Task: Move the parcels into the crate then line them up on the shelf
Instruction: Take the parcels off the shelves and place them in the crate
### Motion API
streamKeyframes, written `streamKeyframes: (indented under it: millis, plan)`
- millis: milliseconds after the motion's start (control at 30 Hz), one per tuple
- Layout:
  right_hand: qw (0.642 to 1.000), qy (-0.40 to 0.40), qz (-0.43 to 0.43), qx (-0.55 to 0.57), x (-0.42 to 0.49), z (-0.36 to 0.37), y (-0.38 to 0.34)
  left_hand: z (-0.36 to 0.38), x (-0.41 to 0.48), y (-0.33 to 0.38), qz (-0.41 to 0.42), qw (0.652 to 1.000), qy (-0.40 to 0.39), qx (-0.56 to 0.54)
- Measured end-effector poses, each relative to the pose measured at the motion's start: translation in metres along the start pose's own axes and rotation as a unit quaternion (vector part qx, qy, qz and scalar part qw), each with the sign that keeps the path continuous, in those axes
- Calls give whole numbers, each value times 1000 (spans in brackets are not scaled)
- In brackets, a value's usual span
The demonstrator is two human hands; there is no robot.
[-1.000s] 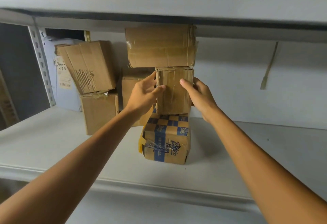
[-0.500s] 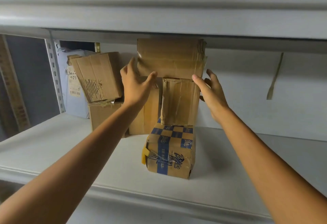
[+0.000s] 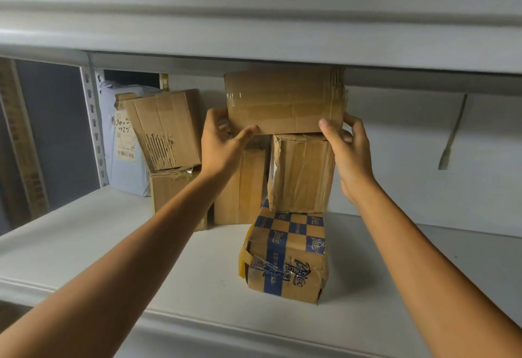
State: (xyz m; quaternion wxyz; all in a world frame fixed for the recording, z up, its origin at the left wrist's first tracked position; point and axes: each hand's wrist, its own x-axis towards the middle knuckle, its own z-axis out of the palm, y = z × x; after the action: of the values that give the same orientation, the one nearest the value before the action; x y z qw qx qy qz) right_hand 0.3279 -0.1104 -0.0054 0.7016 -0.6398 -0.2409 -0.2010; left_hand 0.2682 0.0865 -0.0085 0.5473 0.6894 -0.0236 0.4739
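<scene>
A wide brown top parcel (image 3: 285, 100) caps a stack on the white shelf (image 3: 118, 256). Under it stands a taped middle parcel (image 3: 302, 174), which rests on a blue-checkered parcel (image 3: 285, 258). My left hand (image 3: 223, 145) grips the top parcel's lower left corner, thumb on its front face. My right hand (image 3: 348, 145) holds its lower right corner, thumb on the front and fingers behind. No crate is in view.
Behind the stack stands a tall brown box (image 3: 243, 185). To the left a torn box (image 3: 166, 129) leans on a lower box (image 3: 169, 191), with a pale mailer bag (image 3: 121, 143) by the perforated upright (image 3: 93, 126). The upper shelf's edge (image 3: 254, 35) hangs just above the top parcel.
Both hands left the middle parcel and rose to the top parcel's lower corners, closing on it. The view tilted upward.
</scene>
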Motion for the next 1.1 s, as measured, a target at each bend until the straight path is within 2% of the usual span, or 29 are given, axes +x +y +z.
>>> streamKeyframes:
  millis: [233, 533, 733, 867, 1000, 1100]
  plan:
    - [999, -22, -27, 9, -21, -19, -13, -12, -24, 17, 28, 999, 3, -25]
    - [996, -74, -38, 22, -48, -38, -32, -19, -62, 64, 68, 997, -38, -19]
    - [996, -82, -19, 26, -66, -55, -41, -23, -92, 84, 60, 997, -53, -20]
    - [996, -42, 27, 71, -70, -69, -53, -23, -109, 91, 68, 993, -81, 55]
    - [994, -88, 38, 52, -81, -80, -61, -31, -117, 95, 47, 992, -102, 62]
    - [992, -119, 21, 27, -99, -83, -65, -35, -128, 101, 19, 991, -133, 4]
